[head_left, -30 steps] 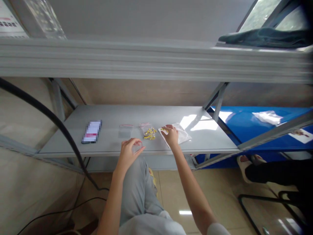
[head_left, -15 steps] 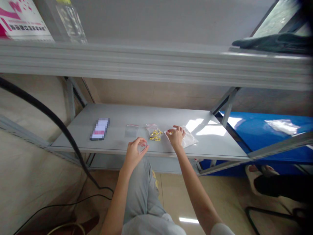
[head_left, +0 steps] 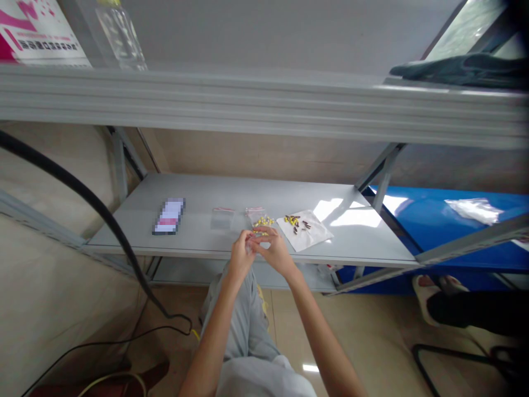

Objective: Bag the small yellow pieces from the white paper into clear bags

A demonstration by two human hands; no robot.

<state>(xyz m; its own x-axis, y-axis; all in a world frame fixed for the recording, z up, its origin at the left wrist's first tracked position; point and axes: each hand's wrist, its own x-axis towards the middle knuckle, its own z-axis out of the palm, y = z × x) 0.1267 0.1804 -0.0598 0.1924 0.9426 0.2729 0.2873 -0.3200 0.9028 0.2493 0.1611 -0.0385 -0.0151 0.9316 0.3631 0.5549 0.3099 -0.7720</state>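
Observation:
My left hand (head_left: 240,255) is closed around a small clear plastic bag (head_left: 249,246) above the front edge of the shelf. Thumb and fingers of my right hand (head_left: 276,252) meet at this bag; whatever they pinch is too small or hidden to name. Just behind my hands lies a zip bag (head_left: 254,212) with yellow capsules (head_left: 264,221) in or on it, partly covered by my fingers. To the right, a white paper sheet (head_left: 309,234) bears several dark brown and yellow capsules (head_left: 294,220). A flat, clear zip bag (head_left: 223,219) rests to the left.
A phone (head_left: 169,216) with a blurred screen lies on the left of the grey shelf (head_left: 202,190). An upper shelf (head_left: 248,105) spans above, holding a clear bottle (head_left: 122,36). A black cable (head_left: 91,201) hangs at left. Another person's feet (head_left: 430,292) show at right.
My right hand has moved left from the white paper to the bag in my left hand, uncovering the capsules on the paper. My left hand has shifted slightly right.

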